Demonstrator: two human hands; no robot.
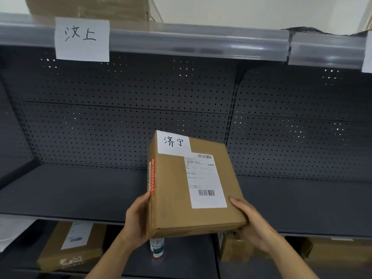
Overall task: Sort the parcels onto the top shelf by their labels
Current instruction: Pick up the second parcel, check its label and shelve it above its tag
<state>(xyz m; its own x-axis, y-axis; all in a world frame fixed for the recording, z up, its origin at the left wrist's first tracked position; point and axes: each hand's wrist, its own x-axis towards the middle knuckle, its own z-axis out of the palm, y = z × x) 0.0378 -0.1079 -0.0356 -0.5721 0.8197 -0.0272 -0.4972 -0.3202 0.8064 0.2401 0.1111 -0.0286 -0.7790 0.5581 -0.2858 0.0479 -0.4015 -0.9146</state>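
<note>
Showing from the head camera, a white paper sign (82, 39) is hanging on the clear front rail of the top shelf (197, 40), handwritten in black with 汶上; a second white slip (366, 55) is peeking in at the far right edge of that rail, its writing out of sight; a large cardboard box (88, 11) is sitting up on that shelf at the left.

The parcel (191, 188) is being held in mid-air in front of the bare dark middle shelf (70, 194), below the top rail and tilted with its far end raised; it is a brown cardboard box, flat and rectangular; a white handwritten tag (174, 142) at its far corner is reading 济宁; a printed shipping label (204, 181) is lying below it with two barcodes, its small text too fine to read; a red strip of tape (151, 175) is running down the left side, its print illegible.

The left hand (137, 218) is gripping the parcel's near left side, thumb pressing along the edge; the right hand (248, 220) is cupping the near right corner, thumb lying on the top face, fingers wrapping underneath.

On the lower shelf (181, 258), another labelled parcel (72, 244) is lying at the left; a small bottle (157, 248) is standing just under the held box; more brown boxes (322, 250) are sitting at the right.
</note>
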